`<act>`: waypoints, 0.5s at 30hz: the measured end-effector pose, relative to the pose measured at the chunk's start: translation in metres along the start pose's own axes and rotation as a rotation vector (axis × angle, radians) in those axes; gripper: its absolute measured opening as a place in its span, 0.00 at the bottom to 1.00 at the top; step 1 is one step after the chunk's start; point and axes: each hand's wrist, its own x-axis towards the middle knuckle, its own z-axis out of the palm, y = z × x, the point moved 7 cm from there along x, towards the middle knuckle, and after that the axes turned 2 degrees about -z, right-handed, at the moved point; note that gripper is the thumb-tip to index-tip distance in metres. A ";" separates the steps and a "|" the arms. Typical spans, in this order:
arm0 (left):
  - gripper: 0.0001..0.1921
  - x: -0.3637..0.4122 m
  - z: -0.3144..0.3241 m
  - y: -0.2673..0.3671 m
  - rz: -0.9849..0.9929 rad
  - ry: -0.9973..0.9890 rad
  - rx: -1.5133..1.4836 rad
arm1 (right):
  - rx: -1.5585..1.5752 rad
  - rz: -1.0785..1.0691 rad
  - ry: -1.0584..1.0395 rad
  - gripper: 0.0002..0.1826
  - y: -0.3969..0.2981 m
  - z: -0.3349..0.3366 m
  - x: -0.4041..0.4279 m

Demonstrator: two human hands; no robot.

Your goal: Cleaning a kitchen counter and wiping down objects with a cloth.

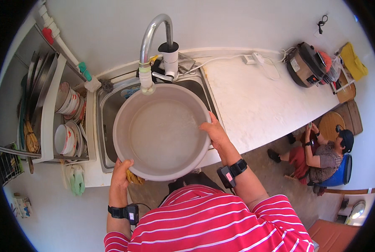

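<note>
A large round greyish plastic basin (pixel 165 135) is held above the stainless steel sink (pixel 107 145), covering most of it. My left hand (pixel 121 174) grips the rim at the lower left, thumb on top. On the right side of the rim, my right hand (pixel 215 130) has its thumb over the edge. The fingers of both hands are partly hidden beneath the basin. A brown-yellow cloth (pixel 134 178) shows under the rim beside my left hand. Over the basin's far edge hangs the end of the curved metal faucet (pixel 156 34). Whether water lies in the basin is hard to tell.
At left stands a dish rack (pixel 52 110) with stacked bowls (pixel 69 104). The white countertop (pixel 263 104) extends right to an electric cooker (pixel 307 66) and a power strip (pixel 253 59). A person (pixel 326 157) sits at the far right. Green gloves (pixel 77 181) hang at the counter's front.
</note>
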 end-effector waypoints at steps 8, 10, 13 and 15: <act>0.25 0.007 -0.004 -0.005 0.041 -0.049 -0.023 | -0.050 0.023 0.027 0.34 0.003 -0.003 -0.004; 0.24 0.009 -0.006 -0.006 0.044 -0.050 -0.028 | -0.036 0.038 0.049 0.33 0.005 -0.004 -0.004; 0.24 0.008 -0.008 -0.008 0.052 -0.045 -0.038 | -0.036 -0.040 -0.010 0.32 0.000 0.001 -0.005; 0.24 0.004 -0.006 -0.007 0.060 -0.044 -0.037 | -0.031 -0.019 0.002 0.32 0.000 0.000 -0.009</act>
